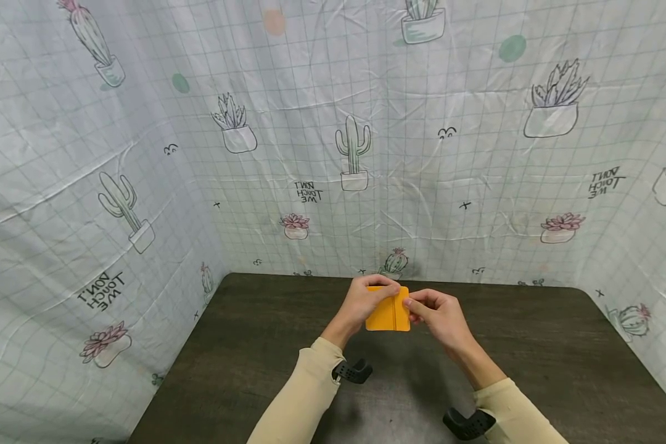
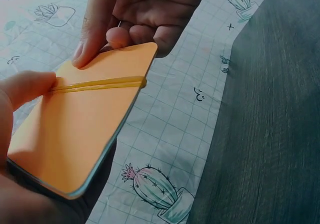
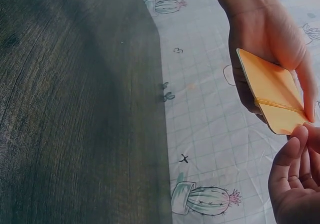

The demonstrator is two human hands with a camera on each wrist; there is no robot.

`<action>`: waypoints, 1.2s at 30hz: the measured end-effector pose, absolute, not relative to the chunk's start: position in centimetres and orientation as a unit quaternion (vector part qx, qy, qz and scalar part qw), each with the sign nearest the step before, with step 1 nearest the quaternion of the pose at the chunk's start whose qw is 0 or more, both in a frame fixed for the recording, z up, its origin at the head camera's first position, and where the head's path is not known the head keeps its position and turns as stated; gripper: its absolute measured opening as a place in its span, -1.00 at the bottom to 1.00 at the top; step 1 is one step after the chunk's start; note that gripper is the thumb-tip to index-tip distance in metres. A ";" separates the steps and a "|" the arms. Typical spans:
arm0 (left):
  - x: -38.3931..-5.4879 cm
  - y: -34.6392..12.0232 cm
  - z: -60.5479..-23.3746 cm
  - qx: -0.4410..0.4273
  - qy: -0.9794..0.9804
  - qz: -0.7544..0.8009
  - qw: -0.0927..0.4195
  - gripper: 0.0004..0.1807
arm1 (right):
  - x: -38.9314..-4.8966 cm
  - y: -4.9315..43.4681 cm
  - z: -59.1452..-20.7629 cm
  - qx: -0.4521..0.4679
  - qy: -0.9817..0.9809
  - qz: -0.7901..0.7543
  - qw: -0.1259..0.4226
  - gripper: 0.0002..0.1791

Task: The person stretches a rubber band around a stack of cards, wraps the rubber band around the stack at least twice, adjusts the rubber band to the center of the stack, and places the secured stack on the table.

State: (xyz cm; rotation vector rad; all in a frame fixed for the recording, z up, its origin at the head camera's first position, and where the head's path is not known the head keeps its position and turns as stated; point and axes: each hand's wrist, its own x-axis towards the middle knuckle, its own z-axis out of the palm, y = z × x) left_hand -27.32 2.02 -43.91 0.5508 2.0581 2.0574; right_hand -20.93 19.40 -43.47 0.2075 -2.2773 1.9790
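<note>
A small orange notebook (image 1: 382,316) with rounded corners is held up above the table, its cover facing the head camera. An orange elastic band (image 2: 100,84) runs across the cover near one edge. My left hand (image 1: 361,302) grips the notebook from the left, thumb over the cover at the band and the other fingers behind. At the opposite edge, my right hand (image 1: 441,314) pinches the notebook between thumb and fingers. In the right wrist view, the left palm lies behind the notebook (image 3: 275,82), and the right fingertips meet its lower corner.
Below the hands spreads a dark wooden table (image 1: 266,345). A white grid-patterned cloth (image 1: 311,80) printed with cacti hangs behind it and along both sides. Each wrist carries a black strap, such as the left wrist strap (image 1: 354,372).
</note>
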 end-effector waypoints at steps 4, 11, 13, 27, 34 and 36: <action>-27.4 2.0 -43.9 0.186 0.686 0.698 0.092 -0.80 | -21.1 19.4 -43.7 0.064 -0.750 0.655 0.061 -0.68; -27.4 2.0 -44.0 0.170 0.690 0.698 0.091 -0.85 | -21.1 19.3 -43.7 0.055 -0.748 0.659 0.056 -0.67; -27.5 2.0 -44.0 0.162 0.692 0.698 0.086 -0.86 | -21.2 19.3 -43.7 0.052 -0.746 0.662 0.054 -0.68; -27.1 1.2 -45.2 0.200 0.652 0.717 0.142 -0.63 | -21.5 19.6 -43.2 0.033 -0.746 0.661 0.073 -0.65; -26.3 1.2 -45.5 0.228 0.638 0.710 0.190 -0.56 | -21.8 19.7 -43.0 0.025 -0.746 0.660 0.087 -0.63; -26.4 1.2 -45.5 0.232 0.639 0.707 0.193 -0.58 | -21.9 19.7 -43.0 0.029 -0.748 0.658 0.089 -0.63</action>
